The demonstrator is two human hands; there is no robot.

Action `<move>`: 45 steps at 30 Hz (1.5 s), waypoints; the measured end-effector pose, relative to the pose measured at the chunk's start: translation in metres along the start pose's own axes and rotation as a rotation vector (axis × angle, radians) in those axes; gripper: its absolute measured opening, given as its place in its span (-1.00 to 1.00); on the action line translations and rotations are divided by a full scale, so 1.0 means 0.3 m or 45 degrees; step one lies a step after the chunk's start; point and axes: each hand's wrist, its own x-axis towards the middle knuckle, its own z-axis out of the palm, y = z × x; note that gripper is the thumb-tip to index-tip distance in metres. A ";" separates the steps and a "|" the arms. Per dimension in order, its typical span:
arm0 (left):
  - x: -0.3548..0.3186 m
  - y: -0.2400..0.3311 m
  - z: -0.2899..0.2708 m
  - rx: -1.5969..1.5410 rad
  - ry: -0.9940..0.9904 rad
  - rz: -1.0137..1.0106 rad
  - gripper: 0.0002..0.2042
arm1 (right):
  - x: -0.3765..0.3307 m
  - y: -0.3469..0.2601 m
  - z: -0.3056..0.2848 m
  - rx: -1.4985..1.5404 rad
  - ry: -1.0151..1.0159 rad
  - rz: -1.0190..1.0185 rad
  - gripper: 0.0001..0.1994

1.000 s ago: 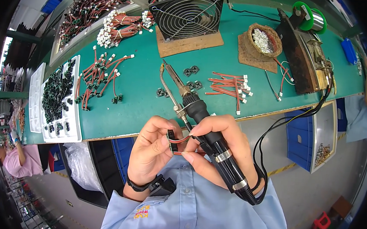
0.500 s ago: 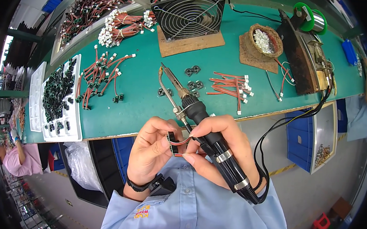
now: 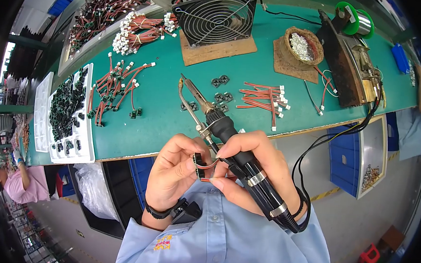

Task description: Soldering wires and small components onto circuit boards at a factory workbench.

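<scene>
My left hand [image 3: 171, 170] is closed, pinching a small circuit board with black parts [image 3: 198, 167] between thumb and fingers. My right hand [image 3: 280, 178] is wrapped round a black-handled soldering iron [image 3: 222, 127], whose tip points up and away, over the bench. A thin metal feed tube [image 3: 188, 103] is clamped along the iron. The thumb and a finger of the right hand also pinch red and black wires [image 3: 210, 166] at the board. The wire ends against the board are too small to make out. Beyond the iron, several black parts [image 3: 221, 98] lie on the green bench.
Loose wire leads [image 3: 264, 100] lie right of the iron; wired boards [image 3: 113, 88] lie left, beside a white tray [image 3: 85, 140] of boards. A fan [image 3: 218, 22], a pot of solder bits [image 3: 318, 47] and a solder spool [image 3: 371, 24] stand behind. Cables [image 3: 317, 144] hang at right.
The soldering iron's tip has swung slightly left and nearer. The circuit board has shifted a little to the right and turned slightly in my fingers. Both hands keep their holds.
</scene>
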 end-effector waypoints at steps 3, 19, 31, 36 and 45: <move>0.001 0.007 0.005 0.017 -0.010 -0.016 -0.82 | 0.004 -0.007 -0.003 0.000 -0.013 0.015 -0.57; 0.008 0.004 -0.009 -0.081 -0.046 -0.112 -0.84 | 0.008 -0.004 -0.015 -0.036 -0.068 0.024 -0.56; 0.004 -0.003 -0.009 -0.051 -0.024 -0.087 -0.82 | 0.005 0.000 -0.014 -0.006 -0.066 0.039 -0.57; 0.008 0.002 0.000 0.006 -0.027 -0.053 -0.80 | 0.003 0.008 -0.024 0.027 -0.064 0.050 -0.57; -0.003 0.007 0.060 0.357 0.163 0.055 -0.80 | -0.028 0.025 -0.035 -0.031 0.058 -0.007 -0.60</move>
